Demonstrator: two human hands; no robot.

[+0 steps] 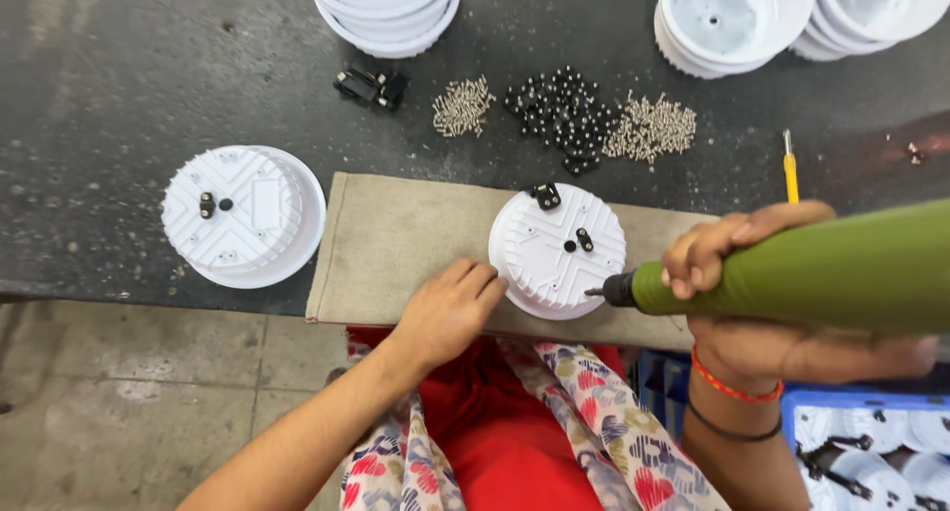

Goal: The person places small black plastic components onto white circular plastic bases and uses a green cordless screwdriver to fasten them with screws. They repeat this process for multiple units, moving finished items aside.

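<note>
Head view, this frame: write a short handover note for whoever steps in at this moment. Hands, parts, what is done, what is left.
Left hand: fingers rest against the near-left edge of the white round housing on the tan cloth mat, steadying it.
Right hand: gripping the green power screwdriver, its tip at the housing's right rim.
Done: this housing already carries a black bracket at its far edge and two small black pieces near its centre. A second fitted housing sits to the left on the dark table.
Left: heaps of silver screws and black beads, plus stacks of white housings at the table's far edge.
</note>
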